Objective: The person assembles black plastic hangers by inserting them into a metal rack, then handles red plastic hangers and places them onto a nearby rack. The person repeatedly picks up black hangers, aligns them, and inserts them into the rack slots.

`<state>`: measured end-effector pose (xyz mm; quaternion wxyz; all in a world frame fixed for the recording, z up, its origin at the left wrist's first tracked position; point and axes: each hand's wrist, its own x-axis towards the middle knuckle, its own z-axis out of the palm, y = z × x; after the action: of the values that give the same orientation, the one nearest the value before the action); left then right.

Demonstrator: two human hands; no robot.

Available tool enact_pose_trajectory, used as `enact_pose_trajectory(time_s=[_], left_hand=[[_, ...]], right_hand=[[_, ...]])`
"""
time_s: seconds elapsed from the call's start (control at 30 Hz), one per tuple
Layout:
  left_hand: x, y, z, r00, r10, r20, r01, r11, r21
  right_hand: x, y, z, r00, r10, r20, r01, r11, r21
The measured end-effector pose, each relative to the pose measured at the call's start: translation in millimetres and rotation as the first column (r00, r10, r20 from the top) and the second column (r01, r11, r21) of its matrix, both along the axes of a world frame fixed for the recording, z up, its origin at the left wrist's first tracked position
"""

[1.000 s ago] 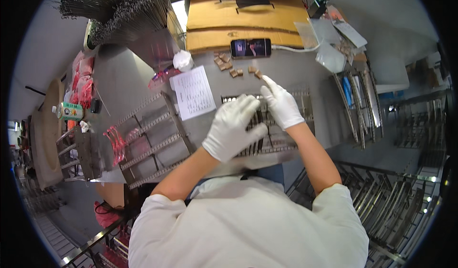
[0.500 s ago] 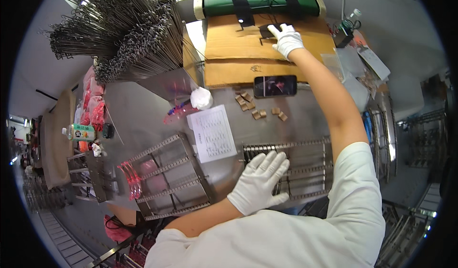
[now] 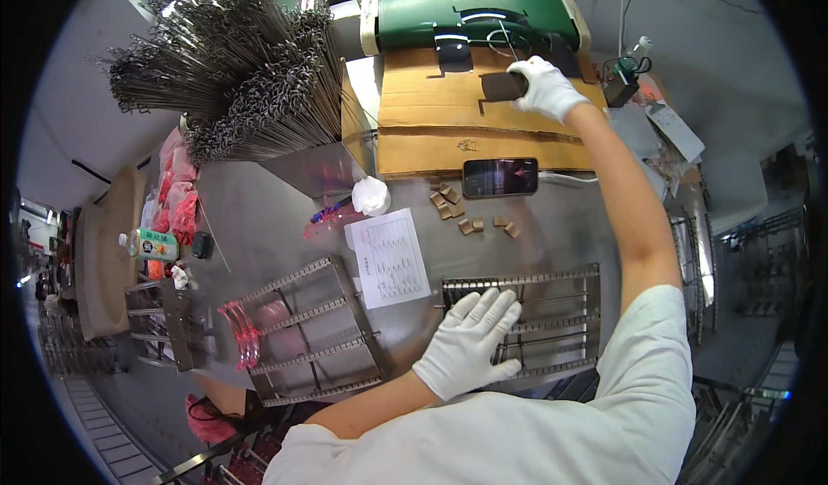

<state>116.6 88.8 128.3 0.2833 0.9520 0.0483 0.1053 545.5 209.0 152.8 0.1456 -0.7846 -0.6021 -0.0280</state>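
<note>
My left hand, in a white glove, lies flat with its fingers spread on a metal rack of thin bars near the table's front edge. My right arm stretches far out over the table. My gloved right hand curls over the right end of a dark flat piece that rests on a sheet of brown cardboard, just in front of a green conveyor belt.
A dark phone and several small brown blocks lie between cardboard and rack. A printed paper sheet, a second metal rack, a white wad and a large bundle of hooked wire rods sit left.
One second ago both hands were together over the rack. My right hand has since reached out to the cardboard and closed over the dark piece. My left hand stays flat on the rack.
</note>
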Motion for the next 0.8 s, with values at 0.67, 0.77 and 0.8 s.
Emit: enact_pose_trajectory(time_s=[0.67, 0.77, 0.8], left_hand=[[19, -27, 93, 0.739, 0.157, 0.656, 0.219, 0.864, -0.454], [23, -34, 127, 0.893, -0.157, 0.422, 0.236, 0.961, -0.143], [25, -20, 121, 0.78, -0.212, 0.589, 0.37, 0.915, -0.161]], right_hand=[[-313, -294, 35, 0.499, -0.066, -0.864, 0.262, 0.962, 0.077], [-316, -282, 38, 0.841, -0.056, -0.538, 0.058, 0.998, -0.013], [-318, -281, 48, 0.875, -0.031, -0.483, -0.005, 0.997, -0.073]])
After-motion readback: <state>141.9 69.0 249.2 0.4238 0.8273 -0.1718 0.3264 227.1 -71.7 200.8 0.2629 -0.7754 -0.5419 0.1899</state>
